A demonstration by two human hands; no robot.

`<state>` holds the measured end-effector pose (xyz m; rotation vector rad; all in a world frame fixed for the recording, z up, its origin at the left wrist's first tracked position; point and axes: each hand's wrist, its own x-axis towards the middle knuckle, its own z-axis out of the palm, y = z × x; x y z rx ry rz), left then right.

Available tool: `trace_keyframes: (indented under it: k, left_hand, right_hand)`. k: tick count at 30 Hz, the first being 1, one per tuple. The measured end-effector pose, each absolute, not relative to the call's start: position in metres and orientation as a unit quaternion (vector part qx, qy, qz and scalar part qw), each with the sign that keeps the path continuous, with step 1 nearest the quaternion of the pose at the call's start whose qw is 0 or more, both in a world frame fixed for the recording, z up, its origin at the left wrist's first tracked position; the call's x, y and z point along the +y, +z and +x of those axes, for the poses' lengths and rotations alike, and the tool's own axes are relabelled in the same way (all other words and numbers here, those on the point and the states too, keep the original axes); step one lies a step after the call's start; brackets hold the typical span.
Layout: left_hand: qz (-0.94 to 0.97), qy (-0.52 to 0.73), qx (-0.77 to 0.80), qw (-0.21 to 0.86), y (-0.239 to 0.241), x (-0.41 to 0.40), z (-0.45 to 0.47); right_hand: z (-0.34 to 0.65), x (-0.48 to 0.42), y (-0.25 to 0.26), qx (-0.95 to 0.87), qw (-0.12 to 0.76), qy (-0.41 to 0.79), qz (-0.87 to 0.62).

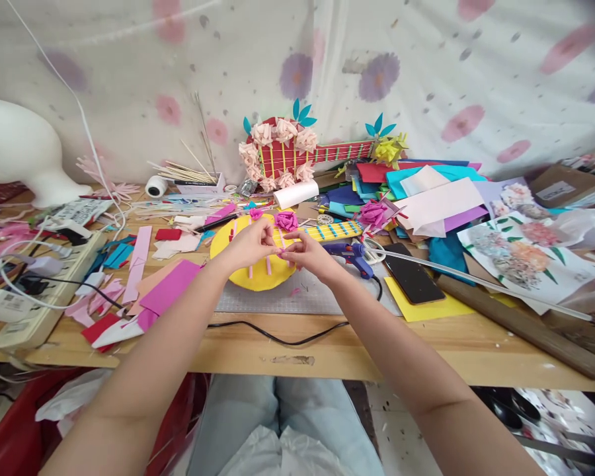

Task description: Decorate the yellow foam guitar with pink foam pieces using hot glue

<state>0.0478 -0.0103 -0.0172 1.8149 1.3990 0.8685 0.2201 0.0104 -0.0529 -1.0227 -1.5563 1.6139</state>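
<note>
Both hands meet over a yellow foam guitar shape [228, 246] lying on the wooden table [327, 344]. My left hand [252, 243] is curled, its fingertips pinching a thin pink strip [281, 243]. My right hand [308, 252] pinches the same strip from the other side. Short pink strips [268, 266] stand on the yellow body below the fingers. A magenta paper rose [286, 220] sits on the yellow shape just behind the hands. The yellow neck [334, 231] with blue marks runs to the right.
A blue glue gun [353, 255] and a black phone [413, 280] lie to the right, beside a yellow sheet [429, 309]. A finished red guitar with paper flowers [282, 155] leans at the back. Coloured foam sheets [416, 192] pile at right; a power strip [34, 291] and cables at left.
</note>
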Motion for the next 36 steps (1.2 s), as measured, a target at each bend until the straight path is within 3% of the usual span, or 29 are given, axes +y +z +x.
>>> trace_keyframes:
  k: [13,22,27,32,36]
  left_hand:
    - [0.414,0.533,0.558,0.483,-0.047,-0.024,0.075]
    - [0.233,0.659,0.486,0.525,-0.044,-0.018,0.093]
    - [0.235,0.681,0.492,0.489,-0.045,-0.017,0.084]
    - [0.217,0.680,0.452,0.534,-0.046,-0.025,0.088]
    - [0.237,0.623,0.425,0.613,-0.047,-0.031,0.112]
  right_hand:
    - [0.193,0.009,-0.061,-0.452,0.477,0.638,-0.402]
    - [0.178,0.007,-0.053,-0.443,0.487,0.626,-0.417]
    - [0.219,-0.002,-0.045,-0.624,0.344,0.565,-0.417]
    - [0.332,-0.011,-0.041,-0.746,-0.004,0.387,-0.542]
    - [0.393,-0.003,-0.044,-0.695,-0.030,0.200,-0.690]
